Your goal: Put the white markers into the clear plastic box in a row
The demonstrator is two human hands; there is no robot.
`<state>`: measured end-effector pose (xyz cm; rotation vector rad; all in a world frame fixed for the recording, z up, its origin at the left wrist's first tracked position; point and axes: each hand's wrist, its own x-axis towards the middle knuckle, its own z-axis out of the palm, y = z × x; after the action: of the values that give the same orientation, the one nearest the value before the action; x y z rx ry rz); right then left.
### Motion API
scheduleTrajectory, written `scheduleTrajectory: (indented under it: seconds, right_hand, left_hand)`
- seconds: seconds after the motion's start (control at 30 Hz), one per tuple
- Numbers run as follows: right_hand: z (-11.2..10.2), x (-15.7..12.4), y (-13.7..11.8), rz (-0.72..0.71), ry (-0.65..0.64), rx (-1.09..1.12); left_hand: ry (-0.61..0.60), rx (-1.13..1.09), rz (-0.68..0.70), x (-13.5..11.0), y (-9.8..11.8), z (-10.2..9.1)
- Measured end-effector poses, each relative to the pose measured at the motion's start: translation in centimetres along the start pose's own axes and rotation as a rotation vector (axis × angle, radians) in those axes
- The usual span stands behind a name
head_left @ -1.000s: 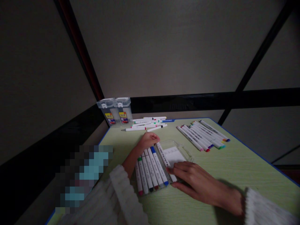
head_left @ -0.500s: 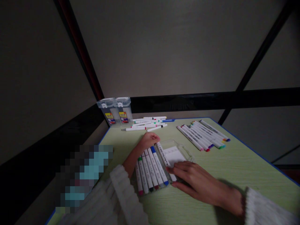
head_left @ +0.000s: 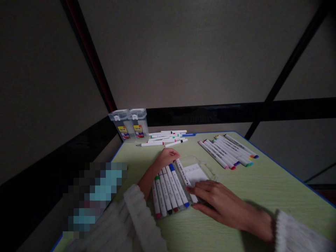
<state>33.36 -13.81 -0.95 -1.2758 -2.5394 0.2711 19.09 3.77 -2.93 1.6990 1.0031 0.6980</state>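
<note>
A clear plastic case lies flat on the green table, with several white markers side by side in its left half. My left hand curls over the far ends of those markers, fingers closed on the case's top edge. My right hand rests on the case's near right part, its fingertips pinching the near end of the rightmost marker. A white paper insert shows in the case's right half.
A row of markers lies at the right back of the table. A loose pile of markers sits at the back centre beside two upright clear boxes. Dark frame bars run behind the table.
</note>
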Motion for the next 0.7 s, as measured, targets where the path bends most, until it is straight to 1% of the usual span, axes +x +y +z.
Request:
scheduleTrajectory:
  seconds: [0.37,0.6,0.7]
  right_hand:
    - [-0.06,-0.02,-0.09,0.005,-0.005,-0.006]
    - [0.11,-0.05,0.04,-0.011,0.019,-0.002]
    - [0.04,-0.05,-0.01,-0.009,0.008,-0.005]
  left_hand:
    - [0.001,-0.003,0.004,0.11,-0.19,-0.03]
    - [0.013,-0.022,-0.026,-0.19,0.28,0.09]
    - [0.014,-0.015,-0.029,-0.26,0.43,0.16]
